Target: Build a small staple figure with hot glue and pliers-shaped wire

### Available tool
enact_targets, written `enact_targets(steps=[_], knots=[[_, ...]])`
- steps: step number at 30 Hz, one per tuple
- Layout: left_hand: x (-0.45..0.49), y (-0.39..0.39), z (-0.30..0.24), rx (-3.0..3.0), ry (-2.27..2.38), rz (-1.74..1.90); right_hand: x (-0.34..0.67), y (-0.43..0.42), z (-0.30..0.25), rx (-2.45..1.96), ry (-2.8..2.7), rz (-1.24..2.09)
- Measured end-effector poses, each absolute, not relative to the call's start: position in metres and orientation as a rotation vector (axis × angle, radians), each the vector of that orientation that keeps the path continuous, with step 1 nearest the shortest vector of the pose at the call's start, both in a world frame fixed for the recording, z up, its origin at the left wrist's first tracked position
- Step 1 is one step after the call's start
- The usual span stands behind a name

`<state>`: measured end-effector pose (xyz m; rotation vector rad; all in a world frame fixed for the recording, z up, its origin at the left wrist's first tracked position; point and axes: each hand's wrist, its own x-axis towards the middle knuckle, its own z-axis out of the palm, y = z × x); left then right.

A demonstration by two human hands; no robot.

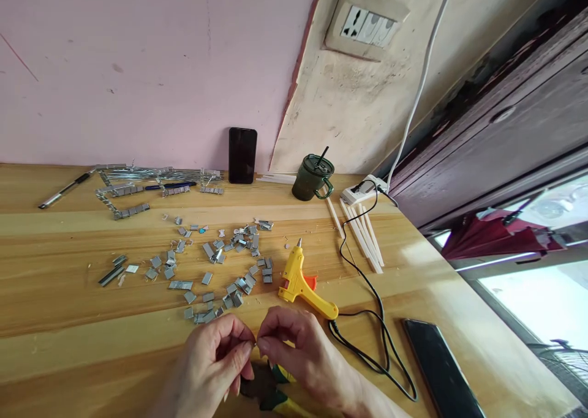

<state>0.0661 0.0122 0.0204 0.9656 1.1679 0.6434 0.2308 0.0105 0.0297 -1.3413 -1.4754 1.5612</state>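
Note:
My left hand and my right hand meet fingertip to fingertip near the table's front. Both are closed in a pinch, and whatever sits between the fingertips is too small to name. Partly hidden beneath them lies a tool with yellow and green handles, which looks like pliers. Just beyond my right hand, a yellow hot glue gun rests on its side. Several small grey metal clip-like pieces are scattered past my left hand.
Glue sticks lie beside a power strip. A black cord loops across the right. A dark phone lies flat; another phone leans on the wall. A green mug and a wire-and-clip structure stand at the back.

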Motion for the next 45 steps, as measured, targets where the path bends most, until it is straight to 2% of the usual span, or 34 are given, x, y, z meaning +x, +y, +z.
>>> enact_targets(steps=[3,9,17,20,26,31,35,41,45], knots=[[0.063,0.017,0.021,0.861,1.082,0.584,0.230,0.012,0.029,-1.354,-1.492,1.516],[0.054,0.024,0.027,0.667,0.991,0.743,0.228,0.019,0.014,-1.220,-1.101,1.743],[0.059,0.026,0.019,0.867,1.046,0.666,0.222,0.016,0.011,-1.279,-1.090,1.678],[0.061,0.025,0.018,0.877,1.089,0.667,0.221,0.013,0.016,-1.347,-1.263,1.558],[0.059,0.023,0.020,0.919,1.114,0.663,0.223,0.008,0.020,-1.318,-1.820,1.098],[0.060,0.023,0.016,0.942,1.130,0.656,0.222,0.008,0.016,-1.272,-1.953,0.973],[0.061,0.024,0.017,0.983,1.144,0.679,0.223,0.009,0.022,-1.384,-1.801,1.150],[0.057,0.013,0.011,1.240,1.271,0.804,0.223,0.017,0.025,-1.394,-1.257,1.755],[0.058,0.006,0.002,1.373,1.303,0.879,0.218,0.017,0.018,-1.384,-1.236,1.770]])
